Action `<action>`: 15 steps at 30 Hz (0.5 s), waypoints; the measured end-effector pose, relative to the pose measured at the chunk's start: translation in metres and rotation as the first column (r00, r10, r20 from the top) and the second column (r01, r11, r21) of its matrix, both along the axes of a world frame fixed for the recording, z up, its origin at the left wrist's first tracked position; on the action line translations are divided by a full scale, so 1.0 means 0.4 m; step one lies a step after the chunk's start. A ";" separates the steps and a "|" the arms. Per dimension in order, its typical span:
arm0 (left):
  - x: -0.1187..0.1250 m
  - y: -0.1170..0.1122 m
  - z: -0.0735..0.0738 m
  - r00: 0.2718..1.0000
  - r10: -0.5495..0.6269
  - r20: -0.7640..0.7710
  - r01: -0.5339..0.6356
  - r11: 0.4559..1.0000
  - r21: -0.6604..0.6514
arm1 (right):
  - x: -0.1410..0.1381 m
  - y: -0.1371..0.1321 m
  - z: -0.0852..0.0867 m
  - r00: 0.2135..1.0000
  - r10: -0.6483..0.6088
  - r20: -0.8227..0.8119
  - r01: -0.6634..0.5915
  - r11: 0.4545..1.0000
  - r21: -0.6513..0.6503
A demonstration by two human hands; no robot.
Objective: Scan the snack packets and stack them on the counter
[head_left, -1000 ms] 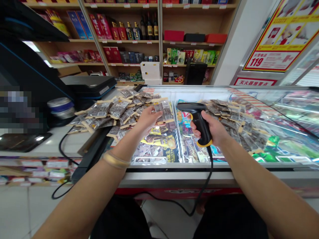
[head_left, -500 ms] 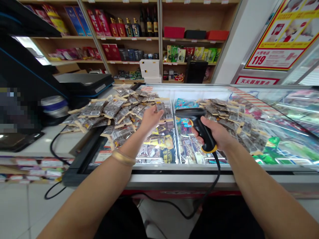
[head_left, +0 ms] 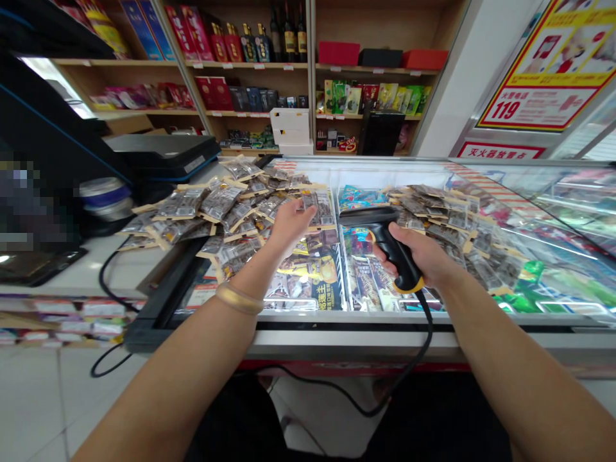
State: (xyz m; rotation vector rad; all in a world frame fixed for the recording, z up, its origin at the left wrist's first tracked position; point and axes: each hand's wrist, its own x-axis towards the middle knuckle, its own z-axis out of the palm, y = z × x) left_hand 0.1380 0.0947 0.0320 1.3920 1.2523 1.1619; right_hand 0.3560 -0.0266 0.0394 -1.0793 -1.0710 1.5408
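My right hand [head_left: 421,255] is wrapped round the grip of a black and yellow barcode scanner [head_left: 385,240], whose head points left over the freezer's glass lid [head_left: 337,308]. My left hand [head_left: 289,224] reaches forward onto a clear snack packet [head_left: 318,206] at the edge of the left heap of packets [head_left: 221,205], its fingers curled on the packet. A gold bangle sits on my left wrist. A second heap of the same packets [head_left: 452,224] lies to the right of the scanner.
A black point-of-sale terminal [head_left: 48,147] and a round tin [head_left: 103,196] stand on the white counter [head_left: 81,276] at left. The scanner's cable [head_left: 385,401] hangs down in front of the freezer. Wooden shelves [head_left: 308,64] with bottles and boxes fill the back wall.
The view has tipped and shifted slightly. My left hand has stayed on the packet at the heap's edge, and the scanner has sunk a little lower and to the right.
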 end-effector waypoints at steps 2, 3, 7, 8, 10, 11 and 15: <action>-0.003 0.005 -0.005 1.000 -0.006 -0.023 0.007 1.000 0.020 | -0.002 0.000 0.000 1.000 -0.007 -0.002 0.007 1.000 -0.002; -0.004 0.006 -0.007 0.999 -0.008 -0.031 0.009 1.000 0.029 | -0.003 0.000 0.001 1.000 -0.010 0.001 0.010 1.000 -0.005; -0.003 0.004 -0.004 1.000 0.002 -0.029 -0.001 1.000 0.026 | -0.001 -0.001 0.002 1.000 -0.007 0.011 0.007 1.000 -0.021; -0.002 0.002 -0.002 1.000 -0.003 -0.016 0.003 1.000 0.017 | 0.000 -0.001 0.002 1.000 0.000 0.010 0.000 1.000 -0.022; 0.000 -0.002 0.002 0.999 -0.035 0.029 0.036 0.999 -0.012 | 0.003 -0.002 0.001 1.000 0.016 0.007 -0.015 1.000 -0.018; 0.000 -0.005 0.004 0.997 -0.052 0.056 0.054 0.998 -0.025 | 0.004 -0.002 0.000 1.000 0.020 0.006 -0.020 1.000 -0.016; -0.002 -0.012 0.007 0.995 -0.061 0.075 0.062 0.998 -0.020 | 0.006 -0.001 -0.003 1.000 0.015 0.001 -0.015 1.000 -0.012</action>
